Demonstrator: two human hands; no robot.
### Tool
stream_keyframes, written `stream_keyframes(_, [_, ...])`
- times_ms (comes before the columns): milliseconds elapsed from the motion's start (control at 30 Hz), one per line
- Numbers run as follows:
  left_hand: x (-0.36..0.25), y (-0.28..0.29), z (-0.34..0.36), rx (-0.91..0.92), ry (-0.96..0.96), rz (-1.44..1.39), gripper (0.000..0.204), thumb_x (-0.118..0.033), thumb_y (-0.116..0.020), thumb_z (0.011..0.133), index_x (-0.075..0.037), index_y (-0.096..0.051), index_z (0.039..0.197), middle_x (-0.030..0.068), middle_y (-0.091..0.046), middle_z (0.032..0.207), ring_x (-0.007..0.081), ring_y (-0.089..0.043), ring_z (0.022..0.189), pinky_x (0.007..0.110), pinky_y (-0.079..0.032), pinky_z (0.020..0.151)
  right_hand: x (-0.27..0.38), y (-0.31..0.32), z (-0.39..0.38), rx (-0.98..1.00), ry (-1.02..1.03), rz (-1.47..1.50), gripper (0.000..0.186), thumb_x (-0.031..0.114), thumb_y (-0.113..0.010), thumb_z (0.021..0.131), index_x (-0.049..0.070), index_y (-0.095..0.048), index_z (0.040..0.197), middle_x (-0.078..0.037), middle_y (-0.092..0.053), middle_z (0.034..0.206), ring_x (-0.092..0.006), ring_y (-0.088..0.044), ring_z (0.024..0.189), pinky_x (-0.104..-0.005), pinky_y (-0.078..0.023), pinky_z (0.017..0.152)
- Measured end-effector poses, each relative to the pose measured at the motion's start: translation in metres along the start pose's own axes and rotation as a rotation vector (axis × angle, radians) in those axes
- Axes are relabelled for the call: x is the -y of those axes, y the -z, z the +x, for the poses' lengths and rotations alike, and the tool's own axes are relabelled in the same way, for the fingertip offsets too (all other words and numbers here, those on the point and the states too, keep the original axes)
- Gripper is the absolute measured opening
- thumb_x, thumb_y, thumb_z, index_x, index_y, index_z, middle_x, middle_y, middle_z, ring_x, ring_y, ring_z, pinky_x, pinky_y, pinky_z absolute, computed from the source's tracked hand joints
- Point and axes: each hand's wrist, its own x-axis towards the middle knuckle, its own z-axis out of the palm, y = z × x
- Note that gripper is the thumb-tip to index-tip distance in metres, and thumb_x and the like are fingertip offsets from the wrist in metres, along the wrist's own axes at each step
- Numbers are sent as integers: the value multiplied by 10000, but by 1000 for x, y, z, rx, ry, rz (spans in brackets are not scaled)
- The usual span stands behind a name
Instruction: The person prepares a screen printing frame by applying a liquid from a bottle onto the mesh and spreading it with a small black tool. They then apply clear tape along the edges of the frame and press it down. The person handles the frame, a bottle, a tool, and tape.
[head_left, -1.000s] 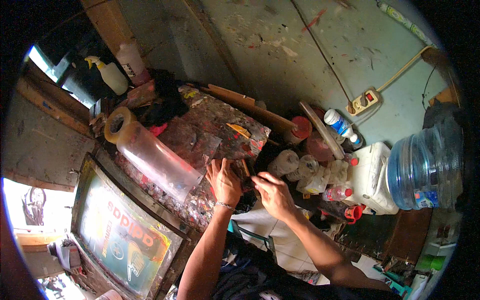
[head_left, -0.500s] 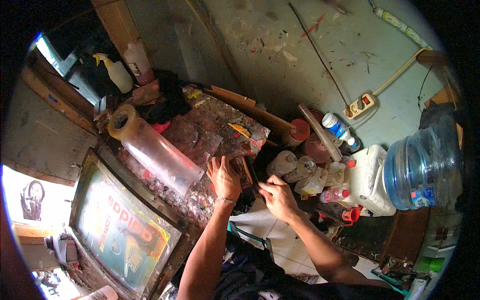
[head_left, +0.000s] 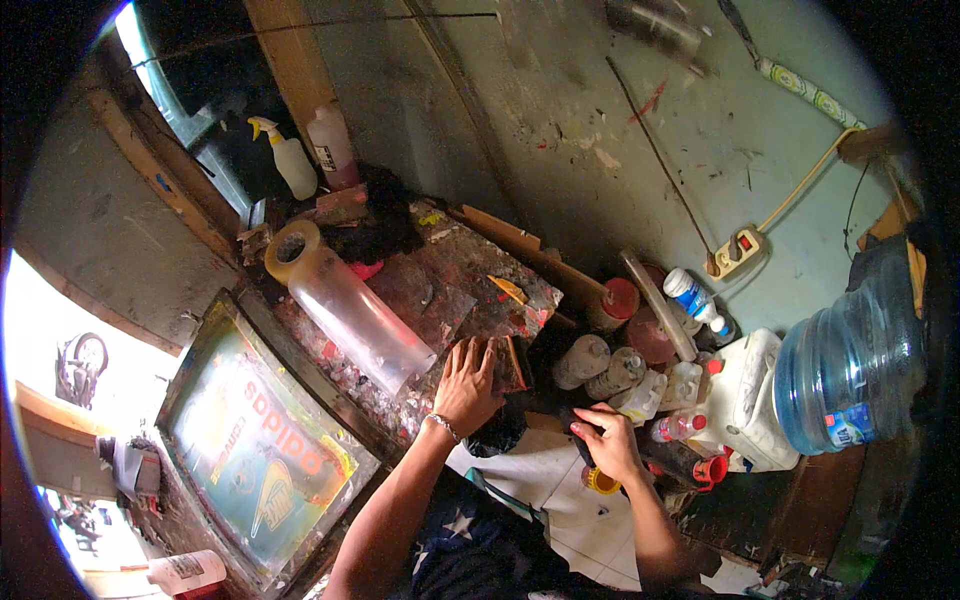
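Observation:
My left hand (head_left: 468,387) lies palm down at the near corner of a paint-crusted table (head_left: 400,275), fingers stretched over a dark, flat block with a reddish-brown edge (head_left: 515,364). Most of that block is hidden under the fingers. To the right of the table, my right hand (head_left: 609,440) is closed around a dark, slim tool (head_left: 579,430), apart from the block. The tool's kind cannot be made out. Left of my left hand rests a roll of clear plastic film (head_left: 355,315). A small yellow-orange piece (head_left: 509,290) lies beyond the block.
A framed printing screen (head_left: 262,440) leans at the left. Bottles (head_left: 584,361), red tubs (head_left: 620,298), a white jerrycan (head_left: 745,385) and a blue water jug (head_left: 835,365) crowd the right. A spray bottle (head_left: 293,165) stands at the back. A power strip (head_left: 735,252) hangs on the wall.
My right hand has drawn back toward me and right with the dark tool, away from the block's edge. My left hand stays on the block, fingers flatter. The whole view has shifted.

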Motion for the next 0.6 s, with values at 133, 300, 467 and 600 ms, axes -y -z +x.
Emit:
stream_keyframes(133, [-5, -7, 10, -44, 149, -63, 918, -382, -835, 687, 22, -406, 1392, 229, -463, 1287, 411, -430, 1211, 501, -359, 1057, 2, 0, 1, 2, -37, 24, 269, 111, -740, 876, -30, -707, 1103, -150, -671, 909, -158, -608, 671, -292, -478, 615])
stream_keyframes(300, [-25, -12, 44, -292, 287, -4, 847, -459, -815, 706, 18, -448, 1303, 214, -489, 1211, 386, -454, 1151, 499, -372, 1009, 6, 11, -4, -44, 11, 19, 246, 75, -740, 861, -52, -705, 1069, -150, -674, 887, -184, -642, 739, -288, -493, 660])
stream_keyframes(467, [-30, -17, 61, -262, 362, -43, 893, -515, -785, 723, 13, -421, 1344, 229, -482, 1227, 402, -440, 1183, 572, -331, 1034, 3, 18, -11, -75, 20, -65, 256, 64, -744, 836, -58, -706, 1058, -161, -682, 882, -249, -654, 789, -325, -501, 734])
stream_keyframes(600, [-26, -16, 45, -265, 361, -22, 887, -502, -774, 734, 27, -417, 1350, 231, -479, 1226, 406, -429, 1200, 540, -335, 1043, 1, 18, -9, -31, -20, -27, 266, 36, -720, 835, -81, -693, 1073, -165, -687, 904, -240, -646, 823, -324, -495, 776])
